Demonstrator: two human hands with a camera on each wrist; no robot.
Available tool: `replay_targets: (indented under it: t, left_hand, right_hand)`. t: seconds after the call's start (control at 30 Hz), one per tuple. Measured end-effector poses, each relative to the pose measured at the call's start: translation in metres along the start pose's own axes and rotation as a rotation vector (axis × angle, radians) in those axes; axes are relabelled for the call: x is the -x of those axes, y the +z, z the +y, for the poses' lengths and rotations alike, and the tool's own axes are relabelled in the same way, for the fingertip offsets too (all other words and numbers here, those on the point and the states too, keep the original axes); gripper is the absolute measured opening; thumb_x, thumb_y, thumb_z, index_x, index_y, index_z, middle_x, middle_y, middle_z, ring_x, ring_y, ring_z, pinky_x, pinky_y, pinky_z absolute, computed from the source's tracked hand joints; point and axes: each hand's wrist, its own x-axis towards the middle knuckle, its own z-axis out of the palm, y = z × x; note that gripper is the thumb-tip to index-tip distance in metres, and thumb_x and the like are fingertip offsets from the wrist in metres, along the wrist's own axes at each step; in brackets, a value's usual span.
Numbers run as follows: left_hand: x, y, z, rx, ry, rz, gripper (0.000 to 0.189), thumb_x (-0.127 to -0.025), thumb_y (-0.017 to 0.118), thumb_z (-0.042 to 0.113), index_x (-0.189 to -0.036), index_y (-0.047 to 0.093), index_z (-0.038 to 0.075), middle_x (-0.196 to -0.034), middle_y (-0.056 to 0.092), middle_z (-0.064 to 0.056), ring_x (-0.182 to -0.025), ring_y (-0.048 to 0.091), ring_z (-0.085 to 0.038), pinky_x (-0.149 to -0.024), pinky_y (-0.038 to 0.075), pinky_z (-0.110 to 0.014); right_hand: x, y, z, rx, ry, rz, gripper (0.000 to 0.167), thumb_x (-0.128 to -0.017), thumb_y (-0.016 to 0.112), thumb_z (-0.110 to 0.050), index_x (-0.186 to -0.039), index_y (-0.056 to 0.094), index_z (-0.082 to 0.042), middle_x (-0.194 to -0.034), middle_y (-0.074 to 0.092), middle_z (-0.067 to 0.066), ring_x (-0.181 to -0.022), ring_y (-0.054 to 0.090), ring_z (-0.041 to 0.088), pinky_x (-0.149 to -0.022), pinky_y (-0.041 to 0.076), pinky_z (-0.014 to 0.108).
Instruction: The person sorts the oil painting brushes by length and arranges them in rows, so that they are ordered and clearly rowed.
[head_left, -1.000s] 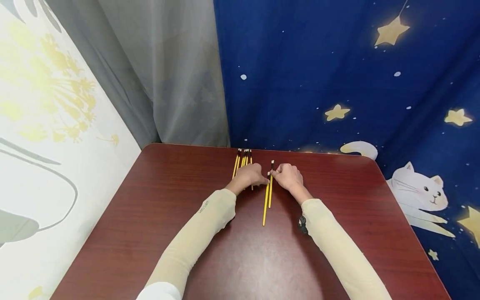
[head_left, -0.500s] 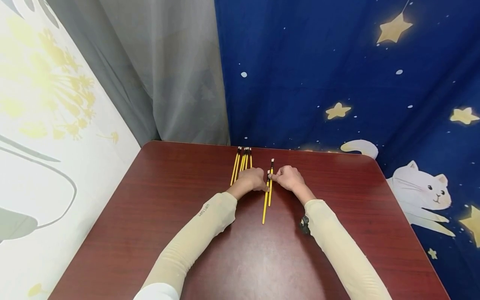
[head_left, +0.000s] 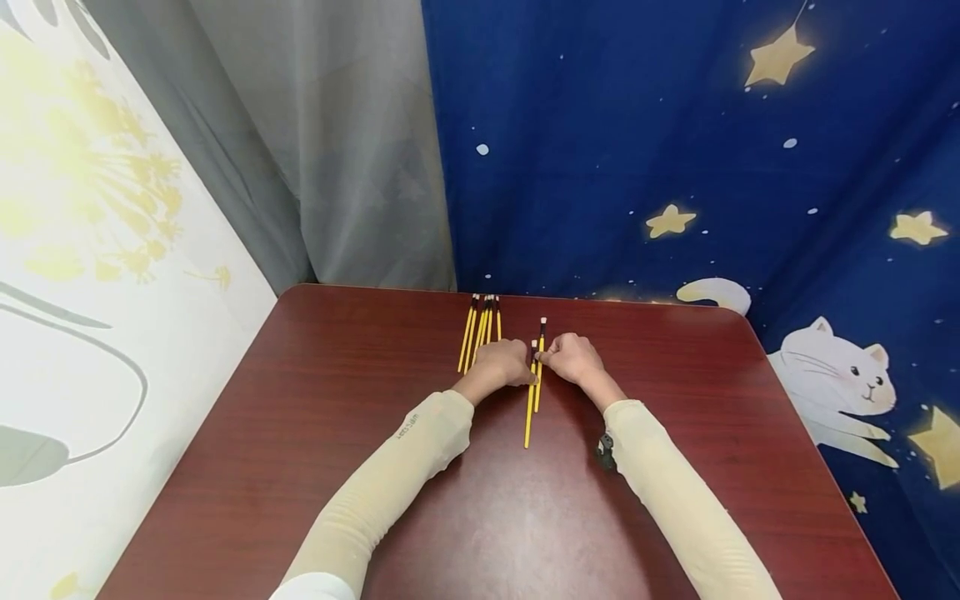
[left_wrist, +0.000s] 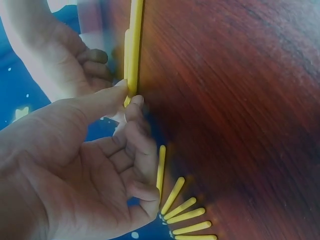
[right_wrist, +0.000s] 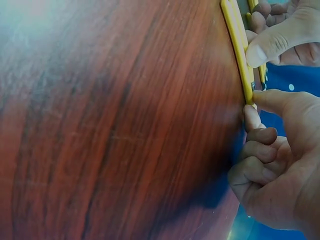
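Note:
Two thin paintbrushes with yellow handles, black collars and white tips lie side by side mid-table. The nearer brush [head_left: 528, 421] sits lower than the farther brush [head_left: 537, 398]. My left hand [head_left: 504, 362] pinches the nearer one between thumb and index finger; in the left wrist view its handle [left_wrist: 134, 50] runs up from the fingertips. From the other side, my right hand [head_left: 573, 357] pinches close to the dark collars with thumb and index finger, its other fingers curled. In the right wrist view the right fingertips are right at the end of the yellow handle [right_wrist: 235, 37].
Several more paintbrushes [head_left: 470, 329] lie in a row left of my left hand, toward the back edge, partly hidden by it. The reddish-brown table [head_left: 360, 367] ends at a grey curtain [head_left: 375, 167] and a blue star-patterned curtain [head_left: 570, 167]. A white patterned surface [head_left: 90, 350] borders the left.
My left hand has moved slightly toward me, its thumb now lower along the nearer brush, uncovering more of the row. My right fingertips have shifted slightly down and left. Both brushes stay nearly in place.

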Motion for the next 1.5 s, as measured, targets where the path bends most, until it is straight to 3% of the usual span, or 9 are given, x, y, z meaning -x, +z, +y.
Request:
replay_targets:
  t: [0.33,0.63,0.9,1.13,1.33,1.5]
  left_hand:
    - [0.005,0.005,0.001,0.02,0.005,0.01,0.035,-0.095,0.074,0.049,-0.107,0.077,0.016,-0.097,0.075,-0.004,-0.076,0.063,-0.02,-0.067,0.052,-0.038]
    - [0.007,0.011,0.004,0.009,-0.002,0.057,0.039,-0.097,0.072,0.049,-0.118,0.076,0.017,-0.115,0.078,-0.006,-0.092,0.071,-0.025,-0.082,0.059,-0.048]
    - [0.007,0.016,0.005,0.004,-0.009,0.066,0.037,-0.098,0.071,0.049,-0.114,0.077,0.016,-0.114,0.078,-0.007,-0.095,0.072,-0.026,-0.085,0.059,-0.048]
    - [0.011,0.015,0.008,0.031,-0.023,0.07,0.033,-0.099,0.071,0.048,-0.108,0.076,0.017,-0.1,0.077,-0.005,-0.084,0.068,-0.025,-0.077,0.058,-0.047]
    - [0.01,0.014,0.009,0.027,-0.04,0.063,0.035,-0.098,0.07,0.049,-0.111,0.075,0.017,-0.107,0.077,-0.006,-0.091,0.07,-0.028,-0.083,0.057,-0.05]
    - [0.009,0.018,0.007,0.022,-0.036,0.04,0.028,-0.1,0.069,0.044,-0.108,0.076,0.017,-0.107,0.077,-0.006,-0.087,0.068,-0.027,-0.081,0.058,-0.05]
  right_hand:
    - [0.002,0.003,-0.009,0.052,0.043,0.036,0.035,-0.093,0.076,-0.039,-0.068,0.073,-0.014,-0.07,0.069,0.003,-0.071,0.063,0.026,-0.066,0.048,0.038]
    - [0.005,-0.002,-0.013,0.071,0.064,0.021,0.036,-0.095,0.075,-0.038,-0.068,0.072,-0.014,-0.067,0.067,0.004,-0.069,0.061,0.027,-0.062,0.045,0.038]
    - [0.008,0.001,-0.011,0.073,0.073,0.033,0.037,-0.093,0.075,-0.039,-0.065,0.07,-0.015,-0.069,0.067,0.005,-0.07,0.062,0.028,-0.064,0.047,0.04]
    - [0.008,0.004,-0.011,0.075,0.098,0.031,0.042,-0.095,0.073,-0.042,-0.062,0.069,-0.016,-0.061,0.062,0.002,-0.066,0.06,0.026,-0.06,0.043,0.038]
    - [0.011,0.006,-0.012,0.069,0.093,0.062,0.044,-0.096,0.073,-0.041,-0.06,0.067,-0.016,-0.06,0.06,0.001,-0.067,0.06,0.026,-0.061,0.043,0.039]
    - [0.016,0.01,-0.013,0.066,0.089,0.077,0.047,-0.095,0.073,-0.04,-0.056,0.064,-0.016,-0.056,0.057,0.001,-0.064,0.059,0.027,-0.06,0.043,0.039]
